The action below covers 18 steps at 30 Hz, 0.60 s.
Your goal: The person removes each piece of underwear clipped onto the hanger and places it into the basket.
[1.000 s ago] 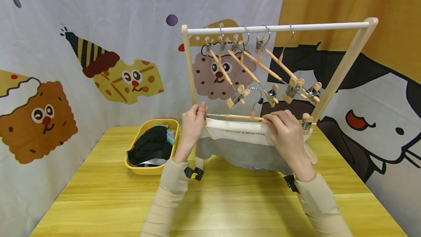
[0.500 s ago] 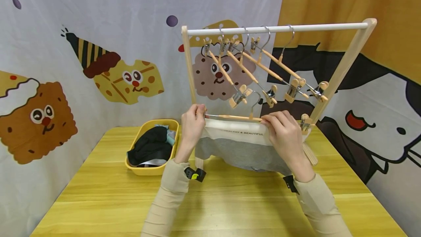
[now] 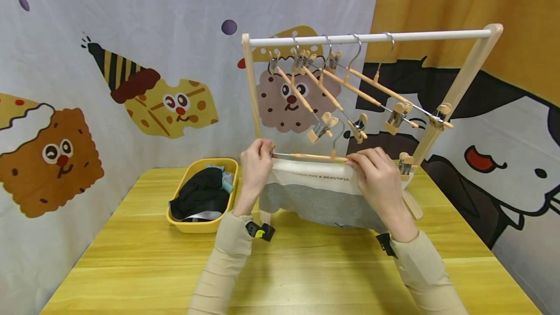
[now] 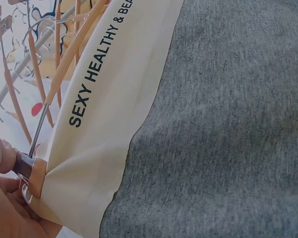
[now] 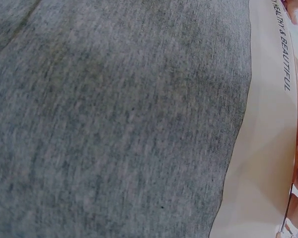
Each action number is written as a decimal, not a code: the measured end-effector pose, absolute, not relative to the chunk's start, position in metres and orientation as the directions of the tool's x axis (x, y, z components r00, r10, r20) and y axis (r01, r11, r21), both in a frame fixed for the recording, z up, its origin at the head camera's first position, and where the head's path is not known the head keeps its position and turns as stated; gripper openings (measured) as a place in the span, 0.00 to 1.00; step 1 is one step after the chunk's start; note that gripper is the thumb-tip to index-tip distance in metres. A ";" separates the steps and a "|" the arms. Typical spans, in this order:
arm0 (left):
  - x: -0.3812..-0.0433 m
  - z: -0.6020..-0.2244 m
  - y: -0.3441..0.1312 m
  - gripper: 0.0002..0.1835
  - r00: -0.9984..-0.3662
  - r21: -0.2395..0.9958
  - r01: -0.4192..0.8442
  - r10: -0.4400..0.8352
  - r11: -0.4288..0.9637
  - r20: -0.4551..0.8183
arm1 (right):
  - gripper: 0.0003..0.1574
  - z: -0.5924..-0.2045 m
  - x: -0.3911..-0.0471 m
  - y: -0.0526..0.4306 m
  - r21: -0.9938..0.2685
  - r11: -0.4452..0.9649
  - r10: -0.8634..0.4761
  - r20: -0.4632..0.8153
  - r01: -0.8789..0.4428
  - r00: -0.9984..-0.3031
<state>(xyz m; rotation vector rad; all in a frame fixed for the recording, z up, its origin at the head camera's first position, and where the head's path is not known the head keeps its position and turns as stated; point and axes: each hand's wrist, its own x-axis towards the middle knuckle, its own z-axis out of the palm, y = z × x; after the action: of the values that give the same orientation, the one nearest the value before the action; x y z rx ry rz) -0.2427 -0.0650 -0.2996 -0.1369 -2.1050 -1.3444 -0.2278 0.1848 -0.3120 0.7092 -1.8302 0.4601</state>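
A wooden clip hanger [image 3: 315, 156] is held level in front of the rack, its metal hook [image 3: 340, 135] upright. From its clips hangs a grey garment [image 3: 323, 203] with a printed white waistband [image 3: 297, 166]. My left hand [image 3: 256, 163] pinches the hanger's left end at the clip; in the left wrist view that clip [image 4: 37, 178] bites the waistband. With thumb and fingers, my right hand [image 3: 379, 179] grips the bar right of the hook, by the waistband's top edge. The right clip [image 3: 405, 163] shows beyond that hand, on the waistband's far corner.
Several bare clip hangers [image 3: 363, 95] hang from the white rail [image 3: 428, 36] of a wooden rack [image 3: 463, 77], just above the hands. A yellow basket [image 3: 197, 227] of dark and light clothes stands on the wooden table [image 3: 144, 256] to the left. A printed curtain [image 3: 175, 23] closes off the back.
On the rail, the rightmost bare hanger has swung, its near end moving right toward the rack's post. Both hands and the held hanger have barely shifted.
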 end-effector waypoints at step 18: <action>-0.244 -0.300 -0.070 0.13 -0.796 0.784 0.440 -0.214 0.437 0.566 | 0.06 -0.313 -0.229 0.183 0.040 0.748 -0.270 0.930 -0.663 -0.249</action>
<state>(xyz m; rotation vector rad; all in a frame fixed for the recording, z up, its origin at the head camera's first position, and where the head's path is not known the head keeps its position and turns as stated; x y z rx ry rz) -0.2443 -0.0704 -0.3000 -0.1893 -2.0822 -1.3873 -0.2289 0.1833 -0.3135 0.7237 -1.8330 0.4398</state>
